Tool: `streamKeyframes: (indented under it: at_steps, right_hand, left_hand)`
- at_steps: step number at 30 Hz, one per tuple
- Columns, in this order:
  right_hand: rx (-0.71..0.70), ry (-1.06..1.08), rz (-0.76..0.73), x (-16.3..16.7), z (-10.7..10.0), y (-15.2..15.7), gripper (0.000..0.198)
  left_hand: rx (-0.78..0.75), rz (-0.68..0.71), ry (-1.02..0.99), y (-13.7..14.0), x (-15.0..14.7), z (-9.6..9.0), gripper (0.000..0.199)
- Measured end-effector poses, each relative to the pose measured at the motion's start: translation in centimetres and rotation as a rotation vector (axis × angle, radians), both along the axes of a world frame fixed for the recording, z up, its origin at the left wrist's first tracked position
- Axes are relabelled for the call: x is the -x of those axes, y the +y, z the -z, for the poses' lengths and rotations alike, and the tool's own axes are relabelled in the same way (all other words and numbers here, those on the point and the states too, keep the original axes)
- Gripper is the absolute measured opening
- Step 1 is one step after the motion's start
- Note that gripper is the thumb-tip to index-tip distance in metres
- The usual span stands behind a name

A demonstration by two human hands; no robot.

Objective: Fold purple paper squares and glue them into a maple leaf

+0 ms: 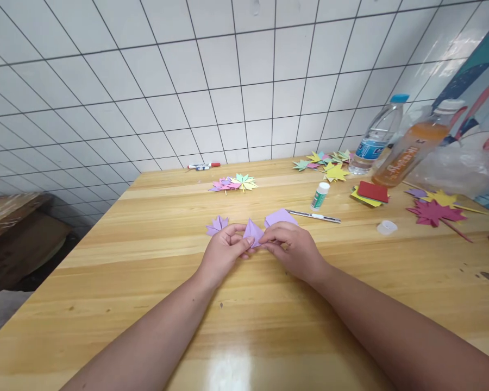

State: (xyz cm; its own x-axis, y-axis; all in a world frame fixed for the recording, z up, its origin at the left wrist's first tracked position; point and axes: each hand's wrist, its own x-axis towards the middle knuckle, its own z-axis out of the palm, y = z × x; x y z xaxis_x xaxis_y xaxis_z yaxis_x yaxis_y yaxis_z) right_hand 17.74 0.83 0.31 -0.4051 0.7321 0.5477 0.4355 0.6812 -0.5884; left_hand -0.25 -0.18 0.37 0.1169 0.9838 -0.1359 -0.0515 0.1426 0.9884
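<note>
Paper (250,231) at dial-centre, pinched between thumb and fingers of my left hand (223,250) and right hand (296,248), seems part-folded, one pleated piece (217,224) apparently done at nine o'clock, flat stock (281,216) left at two.

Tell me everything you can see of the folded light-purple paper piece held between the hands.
The folded light-purple paper piece looks thin and matte. It is roughly triangular, its pointed tip at the top, with a fold line running down from it. The left hand presses its thumb on the lower front; the right hand pinches near the right corner. Fingers hide part of its lower edge. It is over the yellowish-brown wooden table; contact with the wood cannot be told.
</note>
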Motion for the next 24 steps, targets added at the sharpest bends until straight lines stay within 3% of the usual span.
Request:
streamKeyframes:
  at_steps: [3,10,15,19,24]
  right_hand:
    - [0.011,-0.01,0.013,0.02,-0.09,-0.04,0.011]
    - [0.032,-0.021,0.061,0.02,-0.01,0.03,0.008]
    - [0.231,0.134,0.08,0.27,0.18,-0.16,0.027]
    - [0.356,0.211,0.082,0.55,0.35,-0.04,0.011]
    - [0.318,0.185,0.079,0.6,0.38,0.12,0.006]
  left_hand:
    - [-0.016,0.004,0.041,-0.15,-0.06,-0.15,0.046]
    - [-0.069,0.064,0.092,-0.35,-0.36,-0.23,0.033]
    - [-0.043,0.065,0.09,-0.21,-0.23,-0.03,0.03]
    - [-0.027,0.074,0.084,-0.1,-0.1,0.03,0.033]
    - [-0.033,0.092,0.104,-0.12,-0.11,-0.06,0.028]
